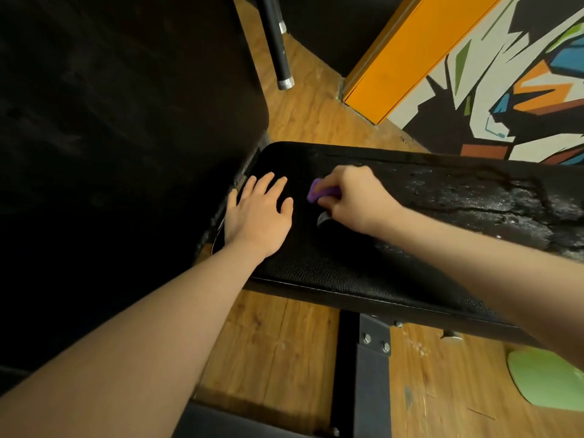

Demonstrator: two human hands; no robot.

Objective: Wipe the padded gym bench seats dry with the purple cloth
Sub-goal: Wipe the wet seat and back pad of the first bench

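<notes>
A black padded bench seat (363, 263) runs from the centre to the right edge. Its right part (493, 203) glistens wet and looks cracked. My left hand (257, 213) lies flat on the seat's left end, fingers spread and straight. My right hand (350, 200) grips a bunched purple cloth (319, 192) against the pad just right of the left hand; only a small part of the cloth shows past the fingers. A tall black padded backrest (126, 137) stands at the left, close to the seat's end.
The bench's dark metal frame (363, 368) with bolts drops to the wooden floor (284, 343) below the seat. A black bar (278, 42) leans at the top. An orange door frame (407, 49) and a painted wall (505, 90) stand behind. A green patch (550, 377) lies bottom right.
</notes>
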